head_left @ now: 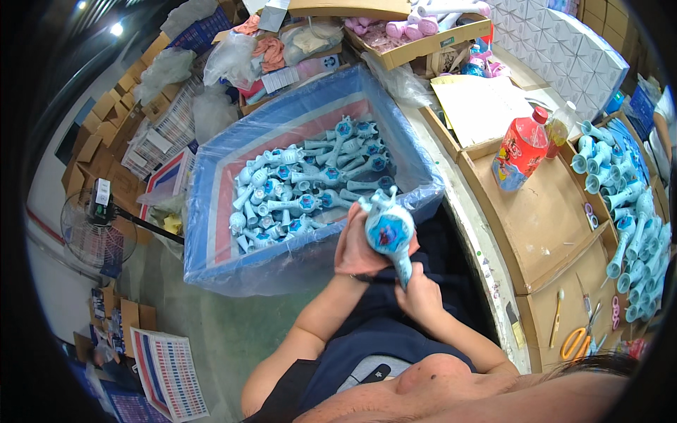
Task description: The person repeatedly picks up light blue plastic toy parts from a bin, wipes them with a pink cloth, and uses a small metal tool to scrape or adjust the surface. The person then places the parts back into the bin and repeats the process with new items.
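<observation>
One head-worn fisheye looks down closely over the left hand (358, 252) and right hand (422, 295) toward the far plastic-lined bin (236, 277).

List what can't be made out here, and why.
Head view throughout:
Left hand: some fingers hidden behind the held wand.
Blue bin: floor partly hidden by piled wands.
Held wand's picture: too blurred for detail.
Co-worker: cut off by the dark rim.

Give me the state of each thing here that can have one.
Held blue toy wand: left hand cupping head, right hand gripping handle.
Plastic-lined bin: open, partly filled with toy wands.
Red bottle: capped, standing.
Clear bottle: standing, partly filled.
Ceiling light: lit.
Fan: cannot tell if running.
Orange scissors: lying, blades' opening unclear.
</observation>
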Demonstrator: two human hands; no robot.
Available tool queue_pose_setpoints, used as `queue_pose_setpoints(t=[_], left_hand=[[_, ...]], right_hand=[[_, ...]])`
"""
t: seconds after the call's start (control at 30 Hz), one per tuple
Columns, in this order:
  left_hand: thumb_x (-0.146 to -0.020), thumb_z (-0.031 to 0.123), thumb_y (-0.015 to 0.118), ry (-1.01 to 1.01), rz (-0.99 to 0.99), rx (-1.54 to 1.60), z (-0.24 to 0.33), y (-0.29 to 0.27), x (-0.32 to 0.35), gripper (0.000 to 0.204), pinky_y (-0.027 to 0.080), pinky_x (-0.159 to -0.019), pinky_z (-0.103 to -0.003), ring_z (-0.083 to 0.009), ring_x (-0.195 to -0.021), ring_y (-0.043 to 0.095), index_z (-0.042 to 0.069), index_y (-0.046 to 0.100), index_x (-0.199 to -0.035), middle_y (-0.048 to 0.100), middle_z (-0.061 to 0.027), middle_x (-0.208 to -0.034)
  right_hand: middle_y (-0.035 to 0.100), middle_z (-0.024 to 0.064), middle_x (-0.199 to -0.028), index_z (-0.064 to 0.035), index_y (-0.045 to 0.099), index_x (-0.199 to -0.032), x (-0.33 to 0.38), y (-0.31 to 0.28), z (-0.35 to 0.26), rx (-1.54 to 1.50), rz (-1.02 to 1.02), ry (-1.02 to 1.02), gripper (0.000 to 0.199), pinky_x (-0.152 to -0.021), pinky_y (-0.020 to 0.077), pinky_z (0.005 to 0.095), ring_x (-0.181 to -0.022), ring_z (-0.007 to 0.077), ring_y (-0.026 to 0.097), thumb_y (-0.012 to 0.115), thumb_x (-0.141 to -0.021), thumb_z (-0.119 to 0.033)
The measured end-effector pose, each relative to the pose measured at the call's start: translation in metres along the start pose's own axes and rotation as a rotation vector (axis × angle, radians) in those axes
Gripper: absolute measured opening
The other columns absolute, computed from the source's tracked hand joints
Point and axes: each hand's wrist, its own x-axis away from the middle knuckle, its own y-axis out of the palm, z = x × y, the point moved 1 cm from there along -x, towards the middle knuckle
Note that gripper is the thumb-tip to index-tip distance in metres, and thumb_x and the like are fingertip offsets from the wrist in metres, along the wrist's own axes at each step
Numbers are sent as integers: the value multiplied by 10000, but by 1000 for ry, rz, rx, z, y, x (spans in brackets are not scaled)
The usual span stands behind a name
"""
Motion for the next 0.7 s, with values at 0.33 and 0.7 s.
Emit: queue_pose_setpoints(t=[0.33,0.7], left_hand=[[-864,617,598,-568,-269,893,30,25,19,683,505,-885,-389,-259,-870,631,-10,557,-1130,656,-117,-997],[-992,648,317,-857,-472,1418,-37,34,34,792,499,-926,-414,-288,-1018,622,-48,510,-1317,633,-171,-1146]], right_hand=[[671,225,-789,19,459,-1076,-1,-13,4,-379,-104,-117,351,-589,548,445,-662,359,694,654,-852,-168],[680,224,-811,9,493,-1145,8,-17,27,-244,-133,-8,441,-651,552,456,-708,379,691,679,-857,-269]])
